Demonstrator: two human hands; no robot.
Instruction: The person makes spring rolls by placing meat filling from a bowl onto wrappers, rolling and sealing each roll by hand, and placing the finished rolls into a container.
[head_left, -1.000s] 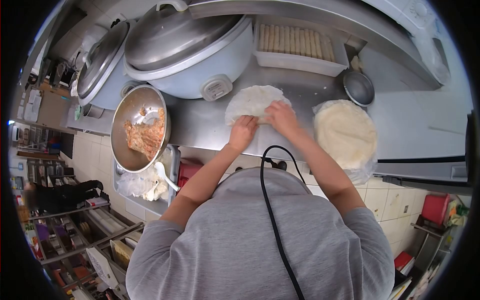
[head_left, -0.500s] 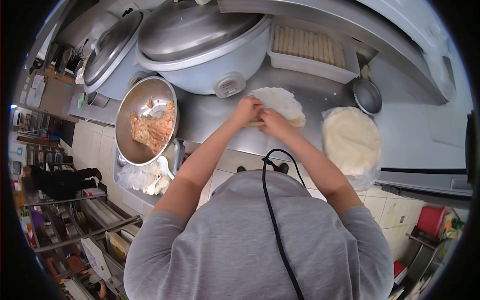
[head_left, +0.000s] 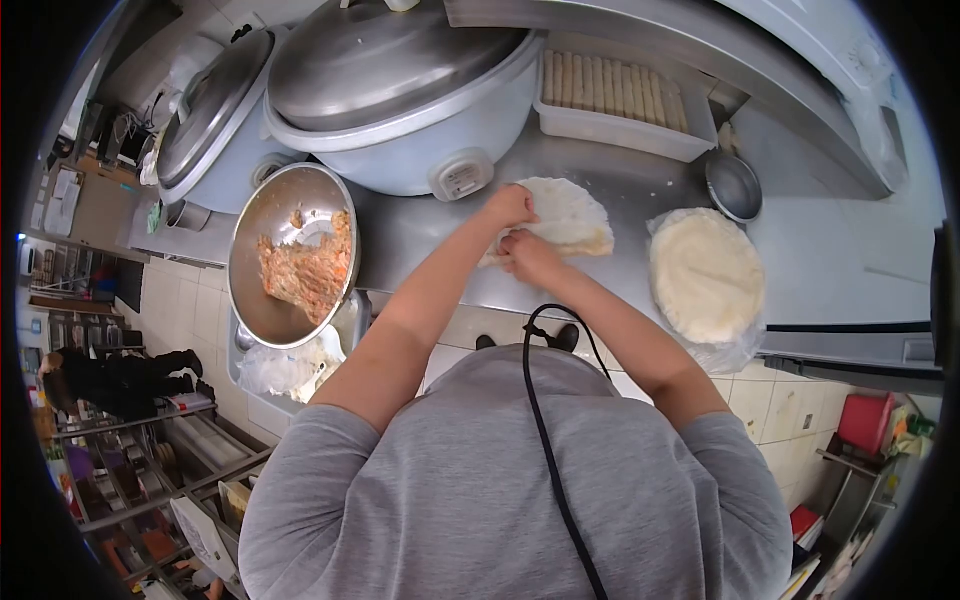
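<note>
On the steel bench (head_left: 425, 265), straight ahead of us, lies a thin, pale sheet (head_left: 568, 205), its far part spread flat and its near edge folded. Our left hand (head_left: 514, 204) is on the sheet's left side, fingers bent inward; our right hand (head_left: 532, 258) touches the near fold, fingers curled. The two hands are close together, and we cannot tell whether either one pinches the sheet. To the left, a large metal bowl (head_left: 250, 225) holds an orange-pink, chopped mixture (head_left: 305, 265). To the right, we see a stack of round sheets (head_left: 708, 275) on clear plastic (head_left: 735, 352). At the far side stand a white tub (head_left: 625, 136) of slim rolls (head_left: 615, 92) in a row and a big lidded cooker (head_left: 390, 155); a small metal ladle (head_left: 735, 188) lies right of the tub.
</note>
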